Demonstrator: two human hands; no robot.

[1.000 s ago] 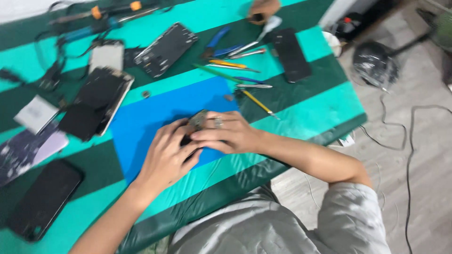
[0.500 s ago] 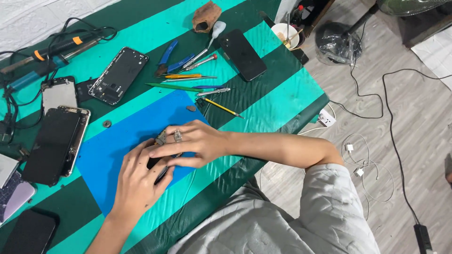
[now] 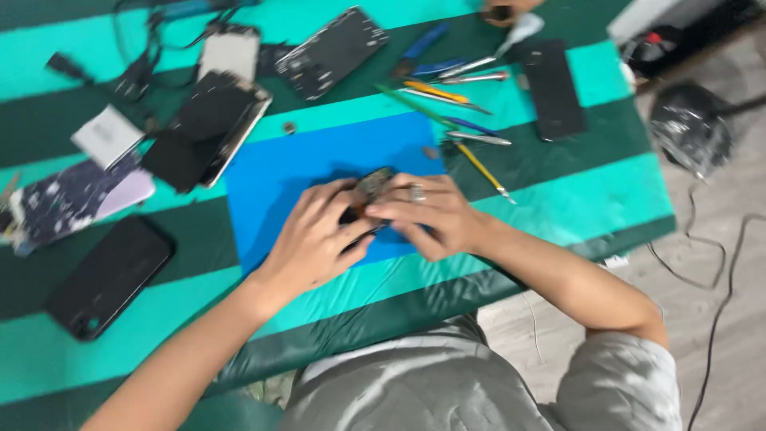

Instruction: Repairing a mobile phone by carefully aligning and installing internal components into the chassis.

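- The left hand lies knuckles-up on a smooth, flat blue rectangular work mat, its fingers curled round the near end of a small dark phone-like device.
- The right hand, a ring on one finger, closes over the same device from the other side, fingertips pressing its top; both hands grip it together, and most of its body is hidden beneath them.
- The device sits over the mat, near the mat's right-hand half, just in front of the person's chest.
- The mat lies on a glossy cloth in wide teal and dark green stripes, which covers the table and creases slightly at the near edge.
- Beyond the mat, a scatter of slim hand tools with blue, orange and yellow handles lies fanned out; one thin yellow-handled pick rests just beside the mat's right edge.
- A flat black slab of a phone lies well to the left, matte and rounded at its corners.
- More opened phones and screens sit at the far left, blurred.
- On the floor to the right, a crumpled dark plastic bag lies next to thin trailing cables.
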